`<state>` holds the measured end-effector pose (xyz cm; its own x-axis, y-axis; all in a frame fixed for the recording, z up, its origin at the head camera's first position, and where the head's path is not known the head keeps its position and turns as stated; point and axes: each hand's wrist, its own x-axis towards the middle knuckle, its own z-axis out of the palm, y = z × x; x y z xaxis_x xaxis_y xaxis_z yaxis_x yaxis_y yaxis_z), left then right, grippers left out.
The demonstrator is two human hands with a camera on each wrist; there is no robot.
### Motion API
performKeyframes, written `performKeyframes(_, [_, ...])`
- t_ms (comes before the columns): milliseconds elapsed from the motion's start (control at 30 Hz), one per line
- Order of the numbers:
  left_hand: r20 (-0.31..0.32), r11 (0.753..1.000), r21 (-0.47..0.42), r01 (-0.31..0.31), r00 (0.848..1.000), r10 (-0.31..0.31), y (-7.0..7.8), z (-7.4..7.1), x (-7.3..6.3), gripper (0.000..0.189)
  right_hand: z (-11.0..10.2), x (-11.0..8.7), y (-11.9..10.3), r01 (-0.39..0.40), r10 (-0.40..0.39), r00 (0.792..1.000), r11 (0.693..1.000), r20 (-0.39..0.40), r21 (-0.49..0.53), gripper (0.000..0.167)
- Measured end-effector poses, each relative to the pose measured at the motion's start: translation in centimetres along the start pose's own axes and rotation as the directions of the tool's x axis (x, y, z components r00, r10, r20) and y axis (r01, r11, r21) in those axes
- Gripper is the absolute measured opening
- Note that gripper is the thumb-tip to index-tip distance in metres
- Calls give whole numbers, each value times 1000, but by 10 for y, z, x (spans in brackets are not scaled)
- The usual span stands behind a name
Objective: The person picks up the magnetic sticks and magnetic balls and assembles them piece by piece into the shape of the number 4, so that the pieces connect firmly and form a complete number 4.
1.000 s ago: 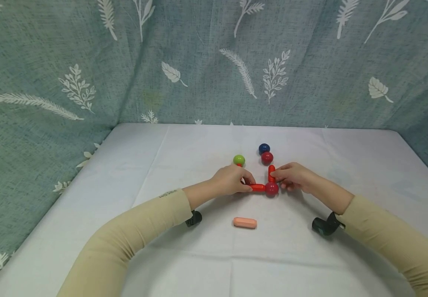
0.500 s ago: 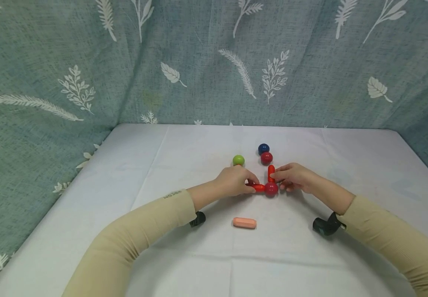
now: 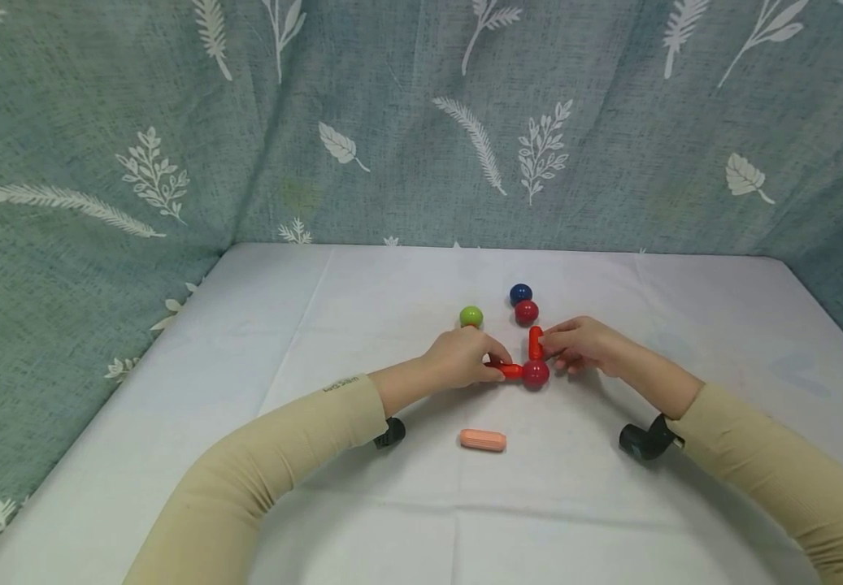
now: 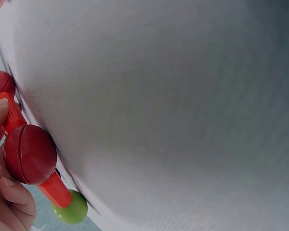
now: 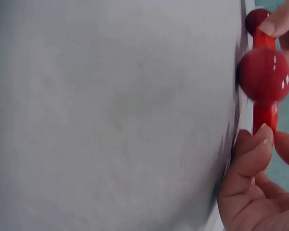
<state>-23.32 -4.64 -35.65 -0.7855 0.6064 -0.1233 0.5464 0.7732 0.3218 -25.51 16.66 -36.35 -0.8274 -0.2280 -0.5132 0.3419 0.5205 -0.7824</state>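
Observation:
My left hand pinches a red toy stick, whose right end meets a dark red ball. From that ball a second red stick points toward the back of the table, and the fingertips of my right hand pinch it near its far end. In the left wrist view another dark red ball shows at the other end of the gripped stick; my left hand hides it from the head view. A further red stick links it to a green ball.
Behind the hands a red ball and a blue ball lie close together. A loose salmon-pink ribbed stick lies nearer on the white table. A leaf-patterned curtain hangs along the back.
My left hand has slid slightly right along the red stick toward the dark red ball. My right hand has shifted only a little, its fingertips now slightly to the right at the second stick.

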Motion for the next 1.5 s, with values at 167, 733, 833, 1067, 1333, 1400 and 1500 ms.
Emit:
performKeyframes(167, [-2,1000,1,-1,1000,1,1,0,1,22,-7,8,-6,17,-21,994,999,-105,-35,47])
performKeyframes(733, [0,999,30,-18,1000,18,1,1,2,22,4,33,-24,50,-65,975,996,-212,-76,54])
performKeyframes(833, [-1,999,28,-19,1000,20,1,1,1,22,4,33,-24,44,-61,975,996,-215,-82,52])
performKeyframes(1067, [-5,1000,23,-22,1000,22,1,1,1,22,4,35,-25,40,-61,977,994,-204,-103,48])
performKeyframes(1333, [-9,1000,22,-20,1000,20,-1,1,1,21,-2,32,-21,25,-49,979,992,-198,-120,45])
performKeyframes(1400, [-9,1000,25,-18,1000,18,-1,2,1,22,-3,31,-19,20,-44,980,992,-194,-121,46])
performKeyframes(1500, [-10,999,26,-19,1000,19,-1,1,1,22,-5,29,-18,16,-37,982,993,-185,-113,47])
